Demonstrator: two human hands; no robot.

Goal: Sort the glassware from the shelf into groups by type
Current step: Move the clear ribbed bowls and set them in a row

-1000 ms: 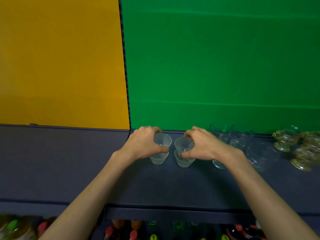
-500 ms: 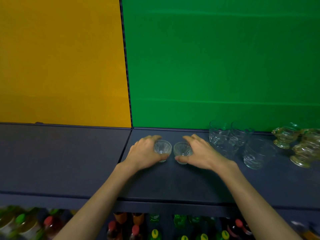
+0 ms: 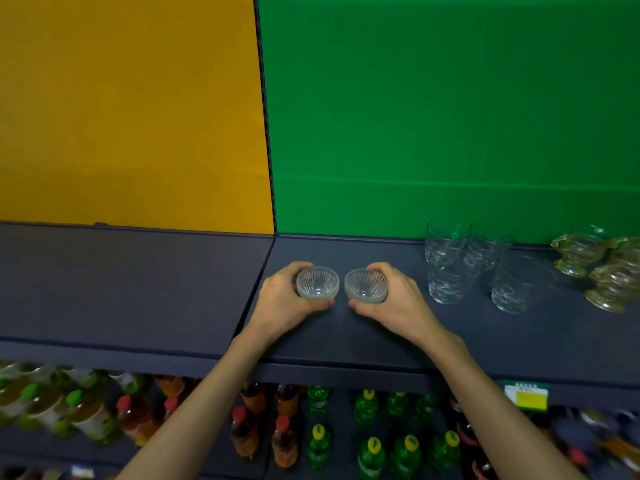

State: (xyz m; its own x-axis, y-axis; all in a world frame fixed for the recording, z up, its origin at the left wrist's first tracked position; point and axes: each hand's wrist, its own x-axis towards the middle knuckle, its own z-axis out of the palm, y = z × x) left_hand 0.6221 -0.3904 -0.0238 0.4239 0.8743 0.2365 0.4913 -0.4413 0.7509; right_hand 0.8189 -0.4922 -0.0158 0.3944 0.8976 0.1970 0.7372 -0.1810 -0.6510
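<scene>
Two small ribbed clear glass cups stand side by side on the dark shelf (image 3: 138, 289). My left hand (image 3: 284, 303) wraps the left ribbed cup (image 3: 317, 282). My right hand (image 3: 398, 303) wraps the right ribbed cup (image 3: 366, 285). Both cups rest on the shelf surface, a small gap between them. To the right stands a cluster of clear swirled tumblers (image 3: 446, 282). Further right, at the frame edge, sit amber footed glass dishes (image 3: 576, 254).
Behind the shelf rise a yellow wall panel (image 3: 131, 109) and a green one (image 3: 450, 109). Below the shelf's front edge are rows of bottles with red, green and yellow caps (image 3: 367, 445). A green price tag (image 3: 526, 394) hangs on the edge.
Both hands have lowered the two ribbed cups onto the shelf and keep hold of them. The view has tilted down, showing more of the bottles below.
</scene>
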